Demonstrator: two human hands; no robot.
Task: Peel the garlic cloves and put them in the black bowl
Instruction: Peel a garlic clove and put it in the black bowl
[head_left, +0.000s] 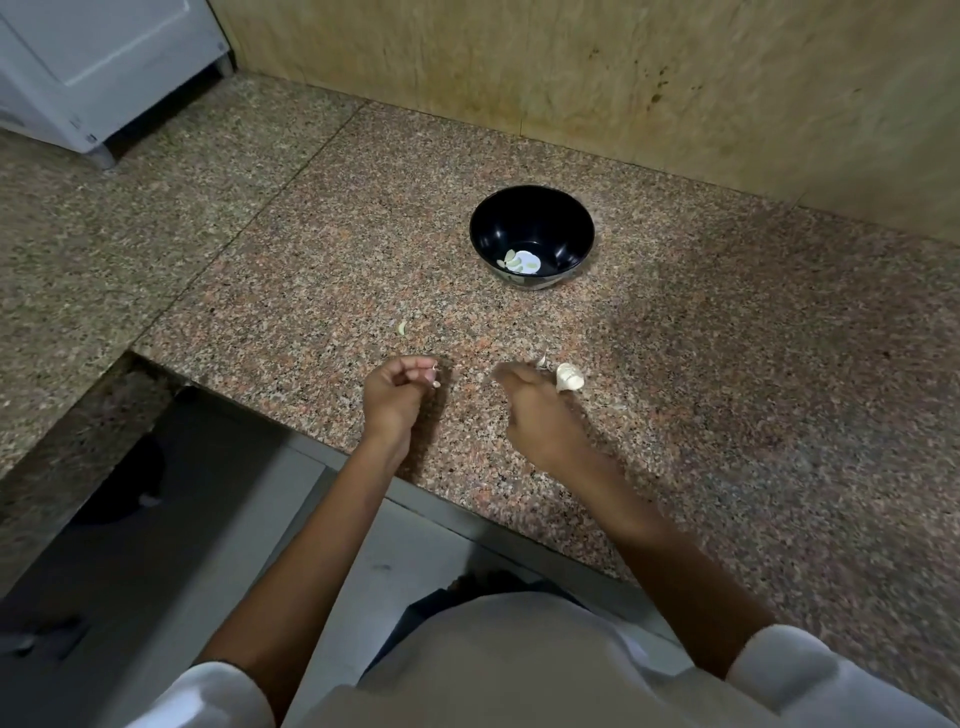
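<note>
- While the head view looks down, the left hand (397, 395) sits low over the counter (727, 364), near its front edge.
- Its fingers are curled in, and the tips pinch a tiny pale bit (436, 380). I cannot tell if it is skin or garlic.
- The right hand (535, 410) is just beside the left one, with a small gap between them.
- It looks blurry, and its fingers are hidden behind the back of the hand.
- A white garlic chunk (570, 378) shows right at the far side of this hand, touching it or just past it. I cannot tell if the hand grips it or is let go.
- A thin flake (542, 360) sticks up just beside the chunk.
- The bowl (498, 223) is black and stands upright on the counter, farther back than both hands and a bit to the right.
- A few peeled cloves (514, 262) lie at the bottom of the bowl, on a white spot.
- One loose clove (401, 327) lies on the counter, between the left hand and the bowl, apart from both.
- A wooden wall (571, 67) stands behind the counter.
- A white cabinet (78, 67) is at the top left, on the speckled floor.
- The person wears a light top with short sleeves (779, 670).
</note>
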